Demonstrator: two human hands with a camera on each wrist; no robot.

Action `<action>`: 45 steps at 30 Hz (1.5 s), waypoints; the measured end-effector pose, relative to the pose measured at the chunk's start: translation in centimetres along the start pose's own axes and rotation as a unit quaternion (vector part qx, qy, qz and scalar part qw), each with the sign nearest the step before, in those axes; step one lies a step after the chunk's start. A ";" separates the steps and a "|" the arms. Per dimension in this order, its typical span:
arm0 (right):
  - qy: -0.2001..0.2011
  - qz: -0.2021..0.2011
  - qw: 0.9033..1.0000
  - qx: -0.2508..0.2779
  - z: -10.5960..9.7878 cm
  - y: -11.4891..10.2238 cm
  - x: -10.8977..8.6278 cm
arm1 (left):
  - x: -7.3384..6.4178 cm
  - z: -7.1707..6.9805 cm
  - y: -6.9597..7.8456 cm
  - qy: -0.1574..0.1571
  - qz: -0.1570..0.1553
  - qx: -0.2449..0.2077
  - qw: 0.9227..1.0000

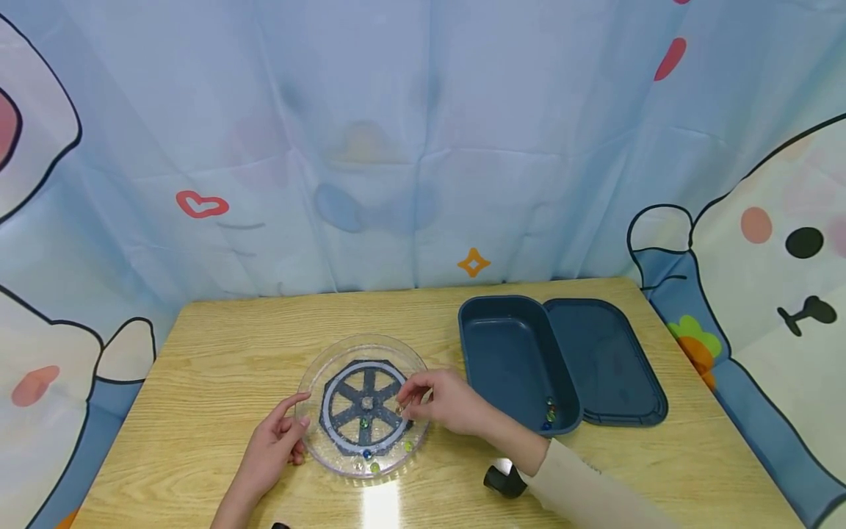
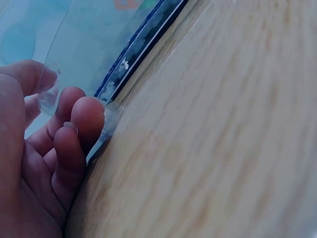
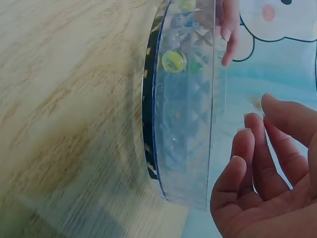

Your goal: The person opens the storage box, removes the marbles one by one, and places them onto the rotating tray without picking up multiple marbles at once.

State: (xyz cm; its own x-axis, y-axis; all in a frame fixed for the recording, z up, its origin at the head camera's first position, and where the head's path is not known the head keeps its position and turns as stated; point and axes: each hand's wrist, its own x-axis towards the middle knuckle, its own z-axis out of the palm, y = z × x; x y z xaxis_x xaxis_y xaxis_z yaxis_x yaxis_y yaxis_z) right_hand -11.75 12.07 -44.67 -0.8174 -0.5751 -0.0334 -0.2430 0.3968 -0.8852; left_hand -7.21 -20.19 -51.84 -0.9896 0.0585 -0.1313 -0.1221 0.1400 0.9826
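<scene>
A clear round plastic tray (image 1: 378,343) with a dark spoked wheel pattern at its base stands on the table. Several glass marbles lie inside it: a green one (image 1: 364,423), a blue one (image 1: 367,455) and yellow-green ones (image 1: 374,467) near the front wall. My left hand (image 1: 271,446) holds the tray's left rim, the wall (image 2: 69,54) running between thumb and fingers in the left wrist view. Over the tray's right side, my right hand (image 1: 439,402) pinches a small amber marble (image 3: 257,103) at its fingertips. That marble is blurred and mostly hidden by the fingers.
Right of the tray stands a dark blue rectangular box (image 1: 505,353) with several marbles (image 1: 550,413) in its near right corner. Its matching lid (image 1: 598,360) lies beside it. A black object (image 1: 504,481) sits by the right forearm. A printed curtain (image 1: 370,147) hangs behind the table.
</scene>
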 end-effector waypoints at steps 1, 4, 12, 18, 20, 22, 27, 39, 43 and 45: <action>-0.002 0.001 1.000 -0.001 0.0 0.0 0.0 | 0.0 0.0 0.0 0.000 0.000 0.000 1.000; -0.005 0.005 1.000 -0.005 -0.3 -0.1 -0.1 | 0.0 0.0 -0.1 0.000 0.001 0.001 1.000; 0.029 -0.010 0.999 -0.042 -2.9 -0.3 -0.4 | 0.0 0.0 -0.2 0.004 0.005 0.004 1.000; 0.030 -0.013 0.997 -0.071 -6.7 0.3 -1.6 | 0.0 0.1 -0.3 0.000 0.010 0.007 1.000; 0.018 -0.010 0.997 -0.075 -8.2 0.7 -2.2 | 0.0 0.1 -0.2 0.000 0.011 0.010 1.000; 0.004 -0.005 0.997 -0.079 -9.6 1.1 -2.9 | 0.1 0.1 -0.1 0.000 0.010 0.012 1.000; -0.039 0.006 0.994 -0.097 -12.8 2.4 -4.9 | 0.2 0.1 0.2 -0.003 0.010 0.018 1.000; -0.162 -0.029 0.960 -0.225 -16.2 5.4 -7.4 | 0.1 0.0 0.1 0.002 0.014 0.026 1.000; -0.200 -0.005 0.939 -0.278 -16.1 5.3 -7.3 | 0.1 0.0 0.0 0.003 0.016 0.020 1.000; -0.212 0.014 0.930 -0.301 -15.9 5.3 -7.3 | 0.2 0.1 -0.1 -0.001 0.015 0.016 1.000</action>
State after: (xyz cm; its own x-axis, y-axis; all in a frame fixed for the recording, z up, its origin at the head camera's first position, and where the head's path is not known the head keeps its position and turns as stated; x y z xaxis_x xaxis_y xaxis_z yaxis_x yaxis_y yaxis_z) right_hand -15.37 29.81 -41.74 -0.5791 -0.7383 -0.3458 -0.5770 0.6708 -0.4660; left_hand -7.36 -20.14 -51.94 -0.9927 0.0651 -0.1013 -0.0891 0.1690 0.9816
